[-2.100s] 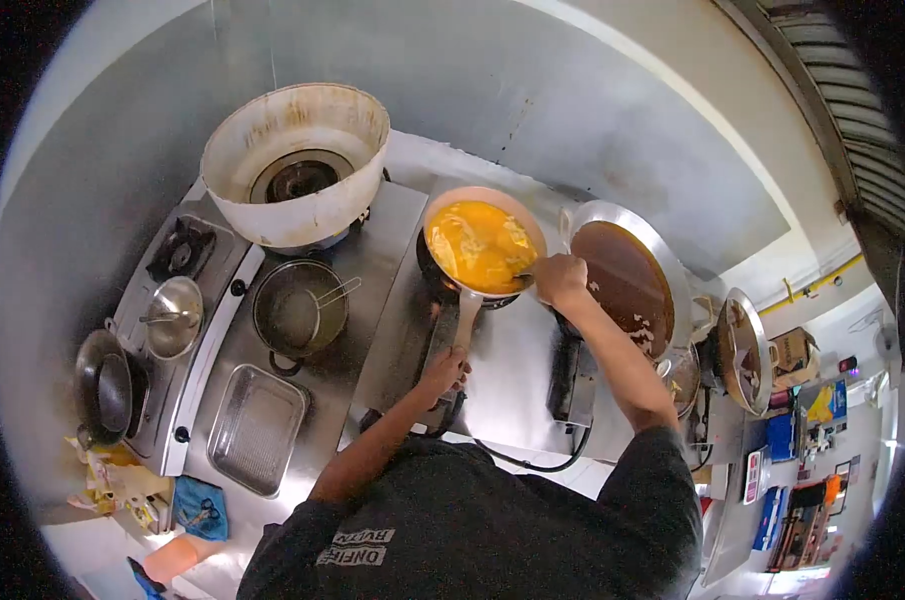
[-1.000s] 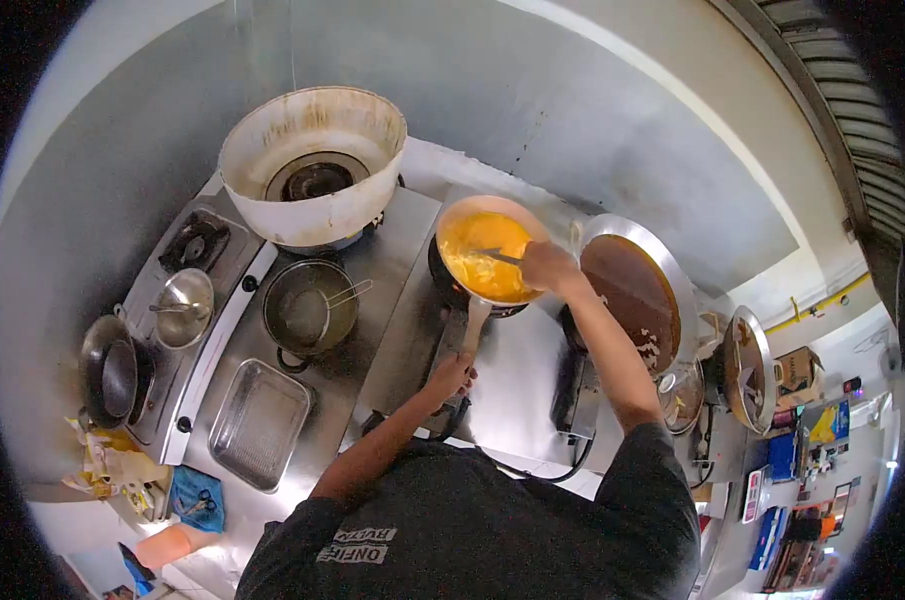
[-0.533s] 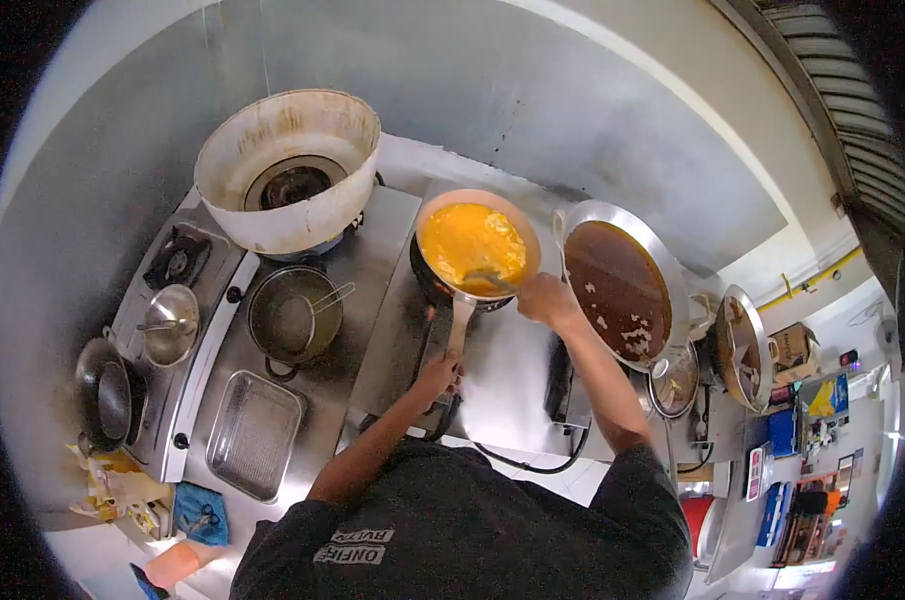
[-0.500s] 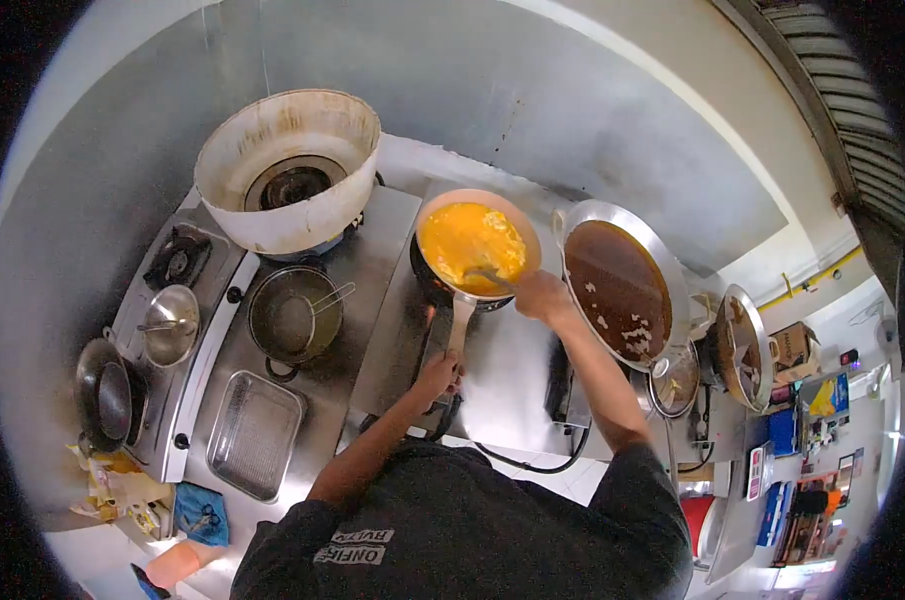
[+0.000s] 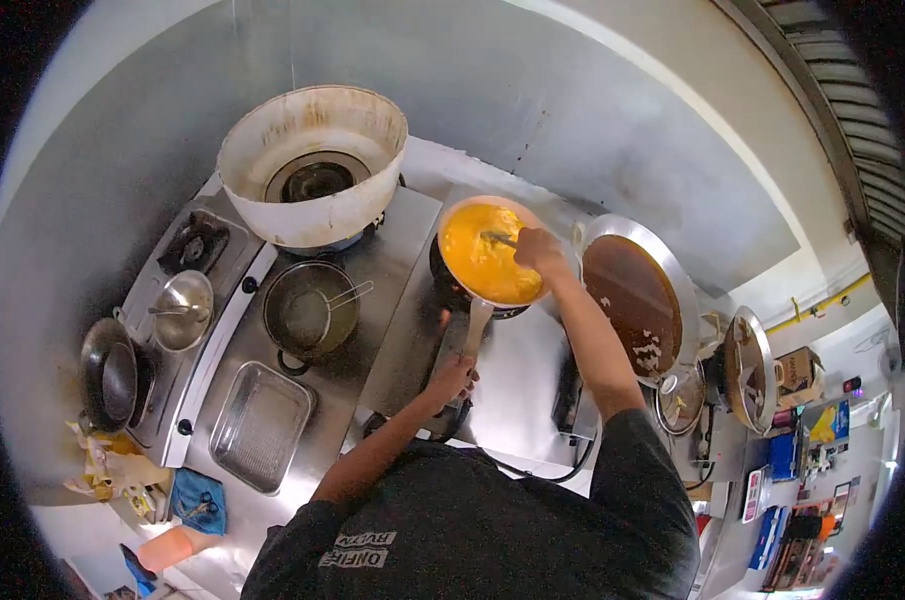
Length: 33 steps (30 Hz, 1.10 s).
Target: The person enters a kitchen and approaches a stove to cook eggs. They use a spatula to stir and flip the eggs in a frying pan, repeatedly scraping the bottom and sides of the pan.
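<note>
A frying pan (image 5: 525, 207) with yellow egg-like liquid (image 5: 481, 262) and paler lumps in it sits on a burner near the middle. My left hand (image 5: 455, 380) is closed round the lower end of its light handle (image 5: 481, 325). Over the pan's right edge, my right hand (image 5: 540, 250) grips a dark utensil (image 5: 501, 238) whose tip is in the liquid. The utensil's full shape is hidden.
Right of the pan is a big metal pan (image 5: 685, 290) of dark brown liquid. To the left are a white ring-shaped guard (image 5: 313, 222) round a burner, a dark pot with a strainer (image 5: 311, 310), a wire-mesh tray (image 5: 263, 425) and metal bowls (image 5: 183, 310).
My right hand and the utensil have moved up, toward the pan's far side, and the liquid's surface has changed. My left hand stays on the handle. The whole view has shifted slightly.
</note>
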Available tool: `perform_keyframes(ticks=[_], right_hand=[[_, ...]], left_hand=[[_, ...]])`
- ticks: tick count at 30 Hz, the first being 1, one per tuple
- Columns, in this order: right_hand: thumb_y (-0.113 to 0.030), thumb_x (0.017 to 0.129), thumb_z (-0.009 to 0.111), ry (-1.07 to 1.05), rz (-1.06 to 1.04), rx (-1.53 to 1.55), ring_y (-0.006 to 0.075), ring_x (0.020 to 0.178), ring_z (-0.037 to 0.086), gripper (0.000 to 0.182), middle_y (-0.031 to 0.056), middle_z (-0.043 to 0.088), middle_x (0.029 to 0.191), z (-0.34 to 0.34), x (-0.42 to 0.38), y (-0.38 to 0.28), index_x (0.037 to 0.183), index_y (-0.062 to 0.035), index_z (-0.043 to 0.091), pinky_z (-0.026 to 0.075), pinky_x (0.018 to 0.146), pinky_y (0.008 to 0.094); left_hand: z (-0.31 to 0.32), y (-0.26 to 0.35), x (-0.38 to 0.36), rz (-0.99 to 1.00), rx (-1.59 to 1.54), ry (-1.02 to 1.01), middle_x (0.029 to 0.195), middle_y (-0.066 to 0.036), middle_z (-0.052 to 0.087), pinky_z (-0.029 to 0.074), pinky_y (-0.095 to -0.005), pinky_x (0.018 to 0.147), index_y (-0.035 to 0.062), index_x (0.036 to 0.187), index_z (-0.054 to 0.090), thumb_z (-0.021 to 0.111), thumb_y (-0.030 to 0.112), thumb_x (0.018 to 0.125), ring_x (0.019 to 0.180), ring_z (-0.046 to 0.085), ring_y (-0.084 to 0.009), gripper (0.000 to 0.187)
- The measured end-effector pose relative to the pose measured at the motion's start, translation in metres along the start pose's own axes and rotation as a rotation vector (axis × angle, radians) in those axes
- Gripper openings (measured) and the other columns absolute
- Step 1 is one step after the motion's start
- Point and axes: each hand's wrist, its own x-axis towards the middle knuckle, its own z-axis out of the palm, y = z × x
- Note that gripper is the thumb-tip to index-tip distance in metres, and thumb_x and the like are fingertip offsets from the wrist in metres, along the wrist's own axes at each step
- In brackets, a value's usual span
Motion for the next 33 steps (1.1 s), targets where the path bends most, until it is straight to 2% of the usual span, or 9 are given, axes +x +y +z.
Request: perform_keyframes(ticks=[4,8,13,15,17,18,22,24,33], right_hand=[[-0.015,0.070,0.050,0.106,-0.126,-0.034,0.0307,0.086,0.059,0.020,0.0201,0.059,0.093,0.014,0.024,0.019,0.082,-0.0038,0.061,0.048,0.072,0.0420],[-0.015,0.071,0.048,0.113,-0.058,-0.022,0.0325,0.086,0.059,0.020,0.0214,0.059,0.093,-0.011,0.012,0.031,0.079,-0.0012,0.060,0.047,0.071,0.0418],[-0.019,0.074,0.047,-0.144,-0.110,-0.077,0.0345,0.085,0.058,0.027,0.0246,0.059,0.085,-0.057,-0.038,0.057,0.081,0.0054,0.058,0.046,0.073,0.0401],[-0.022,0.075,0.049,-0.023,-0.149,-0.017,0.0333,0.079,0.059,0.028,0.0240,0.059,0.079,-0.063,-0.068,0.062,0.079,0.0042,0.059,0.046,0.070,0.0400],[-0.025,0.075,0.050,-0.219,-0.200,0.024,0.0326,0.073,0.059,0.027,0.0226,0.060,0.074,-0.062,-0.079,0.063,0.073,0.0005,0.061,0.045,0.067,0.0412],[-0.026,0.076,0.051,-0.223,-0.228,0.030,0.0277,0.061,0.058,0.028,0.0188,0.060,0.067,-0.059,-0.084,0.061,0.071,-0.0003,0.061,0.045,0.060,0.0393],[-0.025,0.078,0.049,-0.320,-0.267,0.197,0.0194,0.047,0.051,0.028,0.0115,0.055,0.055,-0.034,-0.081,0.059,0.072,0.0000,0.060,0.041,0.047,0.0344],[-0.028,0.080,0.049,-0.447,-0.107,0.413,0.0115,0.039,0.040,0.029,0.0038,0.046,0.048,0.001,-0.062,0.066,0.073,-0.0021,0.058,0.032,0.037,0.0280],[-0.031,0.079,0.050,-0.305,-0.044,0.710,0.0123,0.037,0.040,0.029,0.0038,0.048,0.052,0.028,-0.035,0.025,0.074,-0.0038,0.057,0.030,0.034,0.0267]], left_hand=[[0.001,0.004,-0.007,-0.038,-0.055,0.013,0.071,-0.003,0.051,0.040,-0.0251,0.044,0.0098,0.087,0.042,0.034,0.035,0.090,0.054,0.046,-0.0102,0.027],[0.002,0.006,-0.008,-0.070,-0.100,0.051,0.073,-0.003,0.051,0.040,-0.0250,0.045,0.0103,0.087,0.041,0.033,0.036,0.090,0.056,0.047,-0.0097,0.027],[0.002,0.003,-0.007,-0.066,-0.100,0.026,0.075,-0.003,0.050,0.040,-0.0258,0.047,0.0105,0.089,0.041,0.033,0.036,0.090,0.060,0.046,-0.0095,0.027],[0.000,0.003,-0.005,-0.065,-0.053,0.015,0.074,-0.002,0.050,0.040,-0.0258,0.047,0.0107,0.089,0.041,0.033,0.037,0.090,0.060,0.046,-0.0097,0.028],[0.003,0.010,-0.007,-0.061,-0.005,0.009,0.074,-0.002,0.050,0.040,-0.0257,0.048,0.0108,0.088,0.042,0.034,0.038,0.090,0.059,0.046,-0.0098,0.028],[0.004,0.012,-0.010,-0.058,-0.023,0.015,0.074,-0.002,0.050,0.040,-0.0256,0.048,0.0111,0.088,0.042,0.034,0.038,0.090,0.059,0.046,-0.0098,0.028],[0.011,0.022,-0.019,-0.085,-0.094,0.088,0.074,-0.002,0.050,0.039,-0.0249,0.047,0.0116,0.086,0.043,0.035,0.037,0.090,0.056,0.045,-0.0099,0.027],[0.008,0.014,-0.012,-0.083,-0.073,0.076,0.074,-0.002,0.050,0.039,-0.0247,0.048,0.0117,0.086,0.043,0.035,0.037,0.090,0.056,0.045,-0.0099,0.027],[-0.001,-0.003,0.003,-0.012,0.006,0.016,0.074,-0.002,0.050,0.040,-0.0251,0.050,0.0107,0.086,0.043,0.034,0.037,0.090,0.059,0.046,-0.0100,0.028]])
